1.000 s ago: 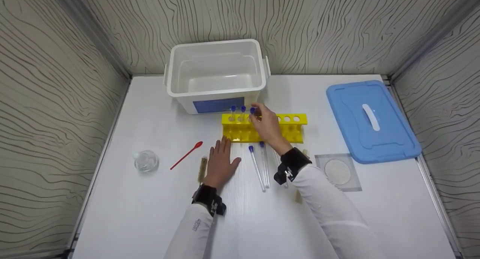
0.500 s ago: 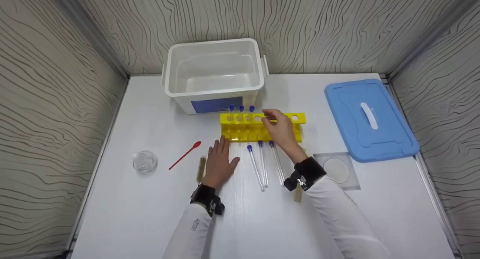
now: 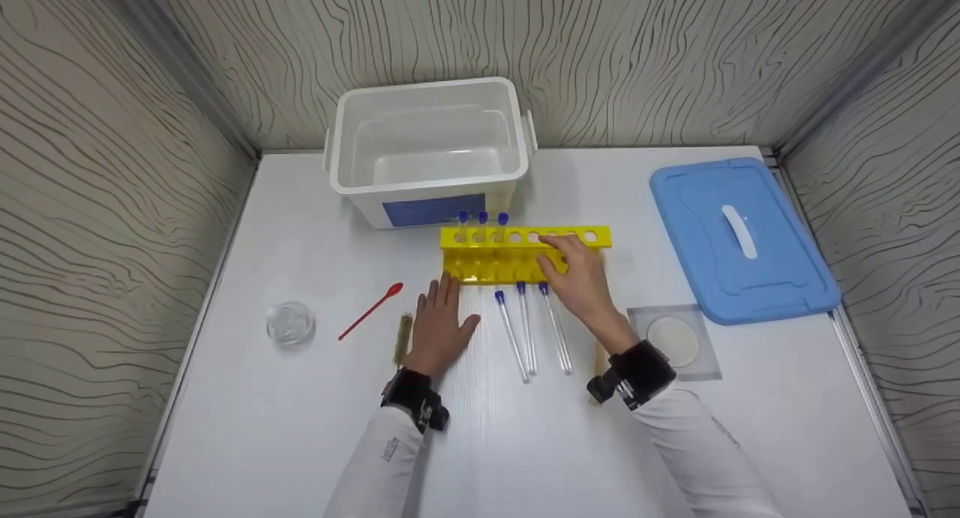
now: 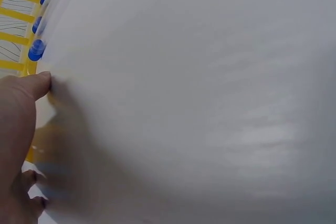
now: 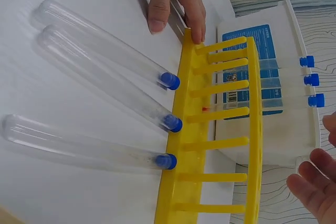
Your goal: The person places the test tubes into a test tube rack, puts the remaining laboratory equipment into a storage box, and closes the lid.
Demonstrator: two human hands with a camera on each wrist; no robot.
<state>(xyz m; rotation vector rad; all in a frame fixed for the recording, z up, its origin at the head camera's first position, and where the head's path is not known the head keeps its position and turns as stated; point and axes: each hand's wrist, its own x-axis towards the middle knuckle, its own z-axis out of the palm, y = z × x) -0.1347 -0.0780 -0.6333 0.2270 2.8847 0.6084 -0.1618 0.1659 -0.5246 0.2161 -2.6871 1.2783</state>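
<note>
Three tubes [image 5: 109, 77] lie, caps [image 5: 172, 123] apart, near rack [image 5: 193, 129] edge.

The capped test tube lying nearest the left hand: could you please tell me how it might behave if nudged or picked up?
The test tube would probably roll sideways, since it is round and lies on a flat table. Being smooth and glossy, it may feel slippery. Its straight shape suggests stiffness.
</note>
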